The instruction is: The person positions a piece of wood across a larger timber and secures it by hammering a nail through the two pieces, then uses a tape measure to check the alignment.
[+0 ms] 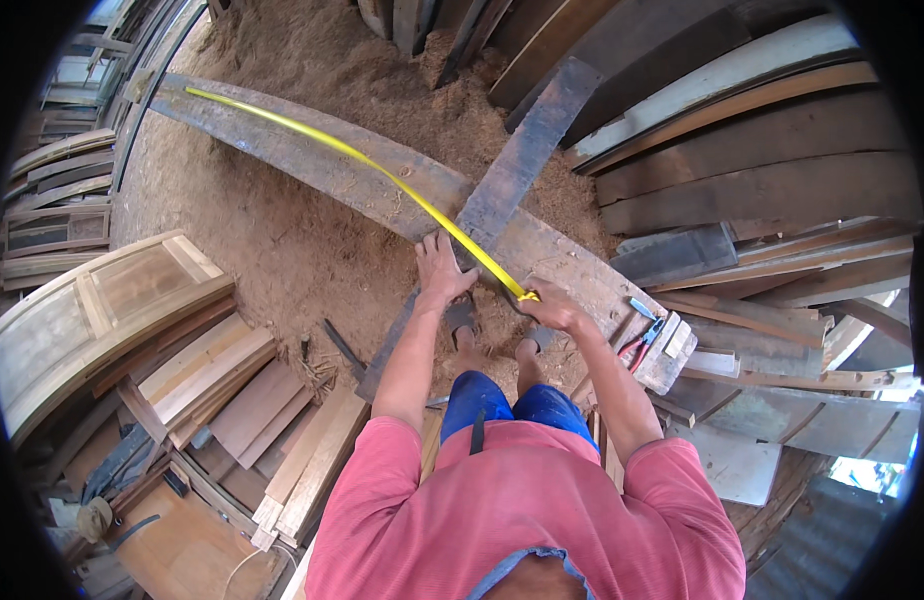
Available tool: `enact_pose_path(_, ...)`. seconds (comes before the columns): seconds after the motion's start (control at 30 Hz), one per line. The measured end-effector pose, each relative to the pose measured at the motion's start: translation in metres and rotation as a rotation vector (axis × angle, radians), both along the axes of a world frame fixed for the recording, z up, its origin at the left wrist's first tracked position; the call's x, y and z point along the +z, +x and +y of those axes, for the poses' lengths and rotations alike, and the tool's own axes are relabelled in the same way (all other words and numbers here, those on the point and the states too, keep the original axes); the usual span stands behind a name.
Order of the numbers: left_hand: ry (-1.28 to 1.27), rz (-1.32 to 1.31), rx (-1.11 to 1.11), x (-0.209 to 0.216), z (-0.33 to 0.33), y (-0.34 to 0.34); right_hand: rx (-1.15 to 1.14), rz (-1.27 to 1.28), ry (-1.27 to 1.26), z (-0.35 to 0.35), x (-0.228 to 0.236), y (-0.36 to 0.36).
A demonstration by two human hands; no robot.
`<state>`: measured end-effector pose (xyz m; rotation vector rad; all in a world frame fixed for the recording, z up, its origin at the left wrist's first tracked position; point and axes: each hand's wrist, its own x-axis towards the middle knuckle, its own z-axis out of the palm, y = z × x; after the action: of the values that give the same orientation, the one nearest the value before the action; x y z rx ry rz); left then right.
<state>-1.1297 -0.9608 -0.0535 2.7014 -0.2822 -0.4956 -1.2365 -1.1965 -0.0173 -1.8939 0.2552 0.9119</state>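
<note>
"On the long worktop (pixel 577 262), what's there?"

"Yellow tape measure (pixel 352 152), running from nr the far L end to the R hand (pixel 549 303), passing a dark board (pixel 537 135)."

"& each grip?"

"R pinches the tape's nr end. L hand (pixel 442 270) has fingers spread, just beside the tape; can't tell if touching."

"Else?"

"Pliers (pixel 638 348) w/ red handles, R end of worktop."

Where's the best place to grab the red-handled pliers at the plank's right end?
Probably the red handles, reaching from the person's side: they splay toward the right forearm, while the pliers' head points away.
</note>
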Motion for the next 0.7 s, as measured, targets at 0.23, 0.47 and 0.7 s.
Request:
enact_pose_path(0.23, -0.005, -0.008, -0.013, -0.001, 0.001, 0.002, -0.033, -0.098, -0.041, -0.038, -0.020, -0.058)
enact_pose_path(0.47, 0.023, 0.009, -0.033, -0.007, 0.002, 0.007, -0.258, -0.048, 0.028, -0.060, -0.028, -0.106)
enact_pose_path(0.7, 0.105, 0.054, -0.017, 0.002, -0.002, 0.007, -0.391, -0.107, -0.050, -0.065, -0.033, -0.125)
